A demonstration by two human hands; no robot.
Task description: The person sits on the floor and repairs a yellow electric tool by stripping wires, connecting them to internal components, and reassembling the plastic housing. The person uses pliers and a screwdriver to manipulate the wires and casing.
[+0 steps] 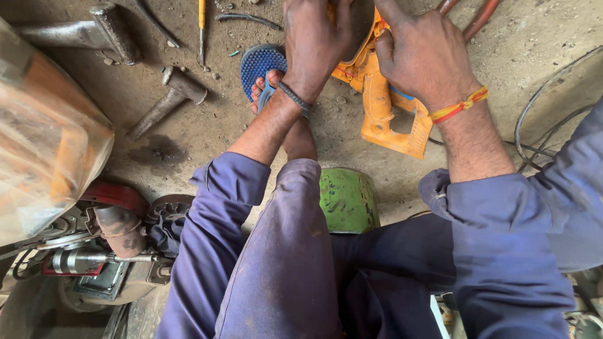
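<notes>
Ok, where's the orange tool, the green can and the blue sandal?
orange power tool (383,119), head view, on its handle loop below the hands.
green can (347,199), head view, on its side wall.
blue sandal (259,63), head view, on its studded front.

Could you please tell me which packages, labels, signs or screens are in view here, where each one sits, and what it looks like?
Clear plastic wrapping: far left, bulging over something orange-brown, glossy and crinkled.
Green drum: centre, beneath the person's leg, round, scuffed green paint with dark marks.
No signs or screens show; no label is clear enough to tell.
</notes>
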